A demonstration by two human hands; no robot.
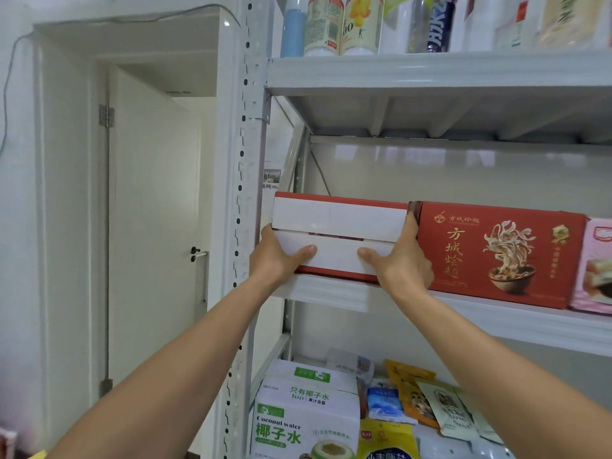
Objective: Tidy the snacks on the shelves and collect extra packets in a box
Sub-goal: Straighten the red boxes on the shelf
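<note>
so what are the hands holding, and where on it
The red and white box, by its two ends: left hand on the left end, right hand on the right, both thumbs on the white front face.

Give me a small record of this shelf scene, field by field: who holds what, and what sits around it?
Held item: red box with white flaps, at the left end of the middle shelf
Left hand: grips the box's left side, thumb on the front
Right hand: grips its right side, thumb on the front
Right neighbours: red noodle box, then pink box
Shelf above: bottles
Shelf below: coconut water carton, snack packets
</note>
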